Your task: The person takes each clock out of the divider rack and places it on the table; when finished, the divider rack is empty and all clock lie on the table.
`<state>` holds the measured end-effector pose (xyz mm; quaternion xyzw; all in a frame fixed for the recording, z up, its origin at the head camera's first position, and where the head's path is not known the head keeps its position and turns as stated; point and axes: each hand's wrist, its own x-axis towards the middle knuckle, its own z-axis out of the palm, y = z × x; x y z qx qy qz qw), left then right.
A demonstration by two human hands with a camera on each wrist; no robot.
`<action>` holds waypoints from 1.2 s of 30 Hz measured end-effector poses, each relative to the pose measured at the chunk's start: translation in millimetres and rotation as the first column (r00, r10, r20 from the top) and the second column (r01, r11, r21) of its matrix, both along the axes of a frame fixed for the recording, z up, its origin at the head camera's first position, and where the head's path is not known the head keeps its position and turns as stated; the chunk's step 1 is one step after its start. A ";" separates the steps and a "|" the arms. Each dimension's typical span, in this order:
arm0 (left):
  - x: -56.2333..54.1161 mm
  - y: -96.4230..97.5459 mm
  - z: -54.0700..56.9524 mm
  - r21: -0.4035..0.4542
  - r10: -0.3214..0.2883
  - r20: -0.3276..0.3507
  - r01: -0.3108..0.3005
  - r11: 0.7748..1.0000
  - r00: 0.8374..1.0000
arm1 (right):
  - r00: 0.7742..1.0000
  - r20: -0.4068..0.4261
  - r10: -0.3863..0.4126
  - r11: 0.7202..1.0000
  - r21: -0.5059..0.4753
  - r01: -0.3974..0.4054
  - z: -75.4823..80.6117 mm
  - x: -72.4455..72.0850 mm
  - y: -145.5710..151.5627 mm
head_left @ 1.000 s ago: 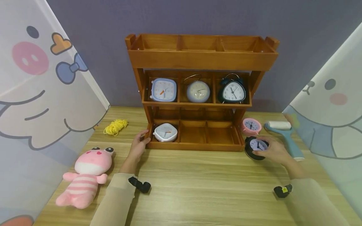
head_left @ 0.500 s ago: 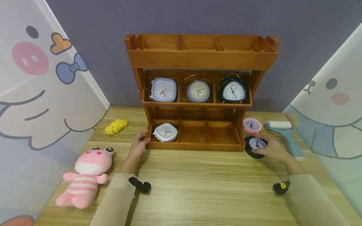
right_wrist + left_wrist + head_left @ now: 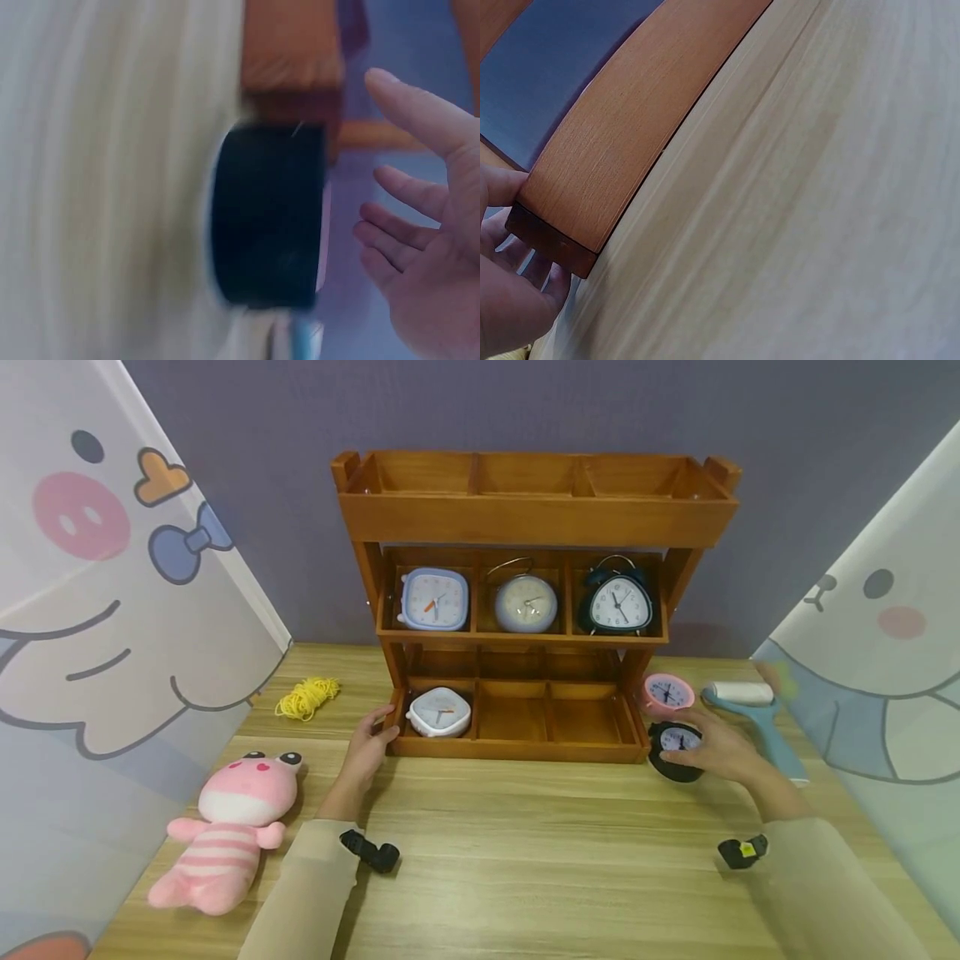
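Note:
My left hand (image 3: 369,745) holds the lower left corner of a brown wooden shelf (image 3: 517,750), thumb at the front board and fingers at the side. In the left wrist view, the fingers curl about the board's end (image 3: 555,244). A round black alarm clock (image 3: 666,765) lies face up on the table beside the shelf's lower right corner. My right hand (image 3: 720,747) is just over it; the right wrist view shows the fingers (image 3: 409,191) spread and apart from the clock's dark side (image 3: 266,217). Behind it is a pink alarm clock (image 3: 669,693).
The shelf's middle tier holds a blue clock (image 3: 435,599), a round grey clock (image 3: 526,603) and a dark triangular clock (image 3: 619,602). A white clock (image 3: 439,712) sits bottom left. A lint roller (image 3: 776,743) is right; yellow cord (image 3: 307,697) and a pink plush frog (image 3: 236,827) are left.
The black clock has shifted slightly left toward the shelf. My right hand has let go of it and risen a little. My left hand has stayed on the shelf corner.

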<state>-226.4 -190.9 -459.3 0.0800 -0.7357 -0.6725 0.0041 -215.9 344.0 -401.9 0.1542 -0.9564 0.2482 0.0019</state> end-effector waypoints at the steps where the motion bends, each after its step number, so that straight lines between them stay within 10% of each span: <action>1: -0.4 -0.1 -0.1 -0.001 0.000 -0.001 0.000 1.000 1.000 | 1.000 -0.009 0.012 1.000 -0.010 -0.013 3.3 0.5 -4.6; 11: -0.2 1.6 0.2 0.003 -0.004 -0.020 0.004 1.000 1.000 | 0.990 -0.010 0.143 0.981 -0.130 -0.143 21.4 -1.9 -60.0; 36: -0.1 -0.3 -0.5 0.008 -0.009 0.002 0.009 1.000 1.000 | 0.973 0.073 0.217 0.937 -0.295 -0.187 5.9 -36.4 -219.7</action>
